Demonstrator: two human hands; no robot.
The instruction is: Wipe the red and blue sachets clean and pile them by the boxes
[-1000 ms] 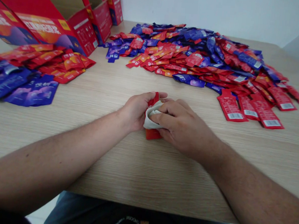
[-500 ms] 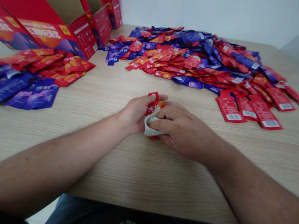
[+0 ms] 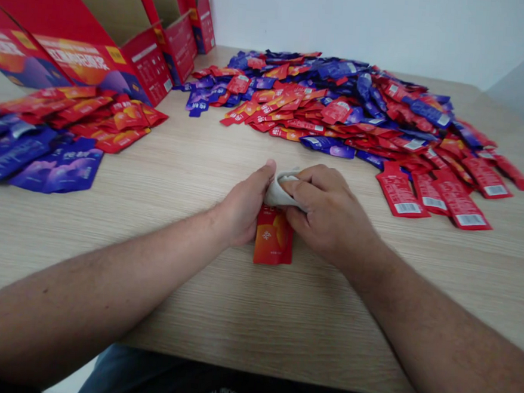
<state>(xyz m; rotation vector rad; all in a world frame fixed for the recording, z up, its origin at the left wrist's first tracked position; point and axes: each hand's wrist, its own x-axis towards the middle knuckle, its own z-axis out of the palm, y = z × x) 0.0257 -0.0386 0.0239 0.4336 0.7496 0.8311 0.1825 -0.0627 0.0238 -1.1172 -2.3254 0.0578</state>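
Observation:
A red and orange sachet [image 3: 274,239] is held over the table's near middle, its lower end pointing toward me. My left hand [image 3: 249,204] grips it from the left, thumb up along its far end. In my right hand [image 3: 326,204] a folded whitish cloth [image 3: 283,189] is pinched between thumb and fingers. The cloth presses on the upper part of the sachet and hides it. The left fingers beneath the sachet are out of sight.
A wide heap of red and purple sachets [image 3: 340,106] lies along the back. At left sit a red pile [image 3: 115,120] and a purple pile [image 3: 62,164]. Behind them stand open red cardboard boxes [image 3: 105,60]. A white wall [image 3: 346,23] rises behind the table.
The cloth in my right hand has moved up the sachet, away from me, uncovering its lower orange part. My left hand still holds the sachet.

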